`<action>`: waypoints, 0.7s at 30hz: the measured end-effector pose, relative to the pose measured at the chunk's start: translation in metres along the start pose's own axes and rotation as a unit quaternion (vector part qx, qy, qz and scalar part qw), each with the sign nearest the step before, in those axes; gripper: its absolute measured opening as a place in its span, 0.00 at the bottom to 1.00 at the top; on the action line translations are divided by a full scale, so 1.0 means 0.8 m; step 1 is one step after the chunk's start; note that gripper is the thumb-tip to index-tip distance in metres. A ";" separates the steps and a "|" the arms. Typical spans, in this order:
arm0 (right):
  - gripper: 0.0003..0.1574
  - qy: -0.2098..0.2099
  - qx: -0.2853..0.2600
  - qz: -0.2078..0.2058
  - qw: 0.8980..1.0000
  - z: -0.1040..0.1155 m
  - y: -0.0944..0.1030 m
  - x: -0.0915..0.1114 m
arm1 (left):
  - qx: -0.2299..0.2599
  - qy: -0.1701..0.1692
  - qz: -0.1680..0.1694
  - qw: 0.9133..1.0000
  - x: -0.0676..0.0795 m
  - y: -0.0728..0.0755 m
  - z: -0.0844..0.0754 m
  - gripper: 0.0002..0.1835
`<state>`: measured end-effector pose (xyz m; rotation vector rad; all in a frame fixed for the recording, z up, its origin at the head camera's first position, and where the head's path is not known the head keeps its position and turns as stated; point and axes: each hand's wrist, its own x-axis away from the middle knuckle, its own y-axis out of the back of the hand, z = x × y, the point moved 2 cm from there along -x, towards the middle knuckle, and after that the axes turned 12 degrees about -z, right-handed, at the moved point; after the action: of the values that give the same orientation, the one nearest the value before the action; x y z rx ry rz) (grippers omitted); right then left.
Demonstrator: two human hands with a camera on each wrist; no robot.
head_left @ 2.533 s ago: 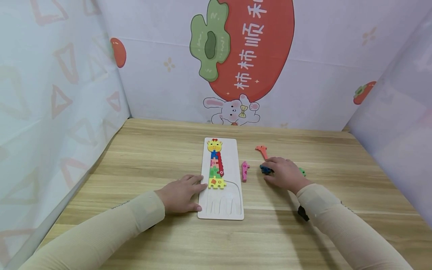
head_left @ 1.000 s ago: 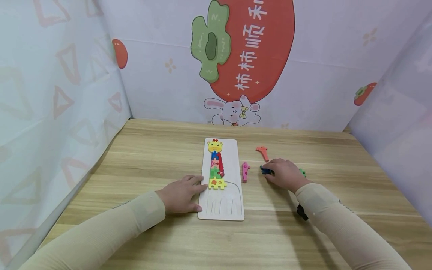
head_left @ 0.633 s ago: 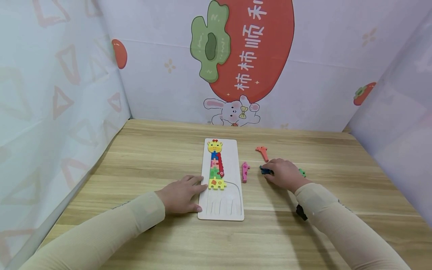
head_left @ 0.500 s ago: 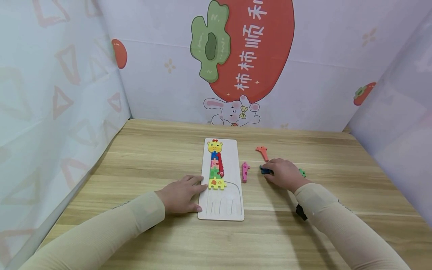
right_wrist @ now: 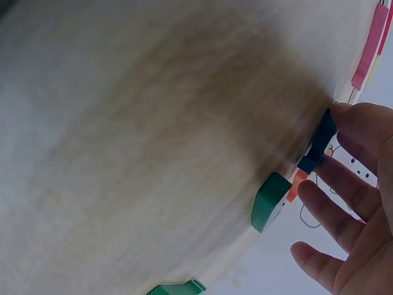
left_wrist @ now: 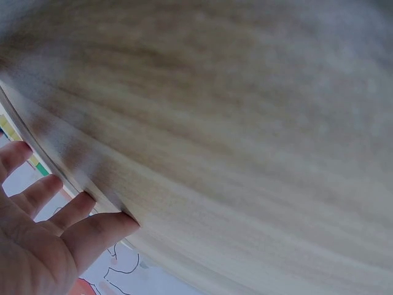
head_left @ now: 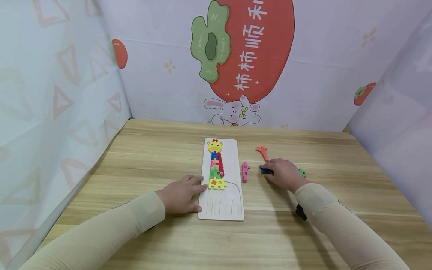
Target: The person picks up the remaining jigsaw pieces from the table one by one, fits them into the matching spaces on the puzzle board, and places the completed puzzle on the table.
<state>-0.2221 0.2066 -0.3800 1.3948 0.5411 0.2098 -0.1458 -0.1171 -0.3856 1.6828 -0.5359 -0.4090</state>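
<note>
My left hand (head_left: pixel 180 194) rests at the left edge of a pale wooden puzzle board (head_left: pixel 231 157), its fingers spread and fingertips on the rim. On the board lies a giraffe's yellow head (head_left: pixel 215 146), with coloured neck pieces below and a numbered yellow piece (head_left: pixel 217 183) at the bottom. To the right, my right hand (head_left: pixel 285 174) pinches a dark blue puzzle piece (head_left: pixel 266 170) at the tabletop. In the right wrist view the thumb and a finger touch that blue piece (right_wrist: pixel 319 142) from two sides. My right hand hides part of it in the head view.
A pink piece (head_left: pixel 245 172) lies between the board and my right hand. Beyond the hand is an orange piece (head_left: pixel 262 152). One green piece (head_left: pixel 302 172) shows past the wrist; the right wrist view has another green piece (right_wrist: pixel 270 201). Printed cloth walls (head_left: pixel 162 93) enclose the table.
Compared with the oldest frame, the blue piece has turned slightly in my right fingers and shows a darker side. My left hand and the board keep their places.
</note>
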 end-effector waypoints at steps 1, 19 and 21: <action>0.19 -0.001 0.000 0.001 1.000 0.000 0.000 0.000 | -0.001 0.000 0.000 1.000 0.000 0.000 0.000 0.39; 0.20 -0.012 -0.011 -0.002 1.000 0.002 0.004 -0.002 | 0.000 0.005 0.005 1.000 0.001 0.003 -0.001 0.38; 0.20 -0.013 -0.010 -0.001 1.000 0.002 0.005 -0.002 | 0.000 0.007 0.006 1.000 0.001 0.003 -0.002 0.38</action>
<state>-0.2220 0.2050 -0.3757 1.3760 0.5171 0.1940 -0.1449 -0.1168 -0.3830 1.6814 -0.5359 -0.3887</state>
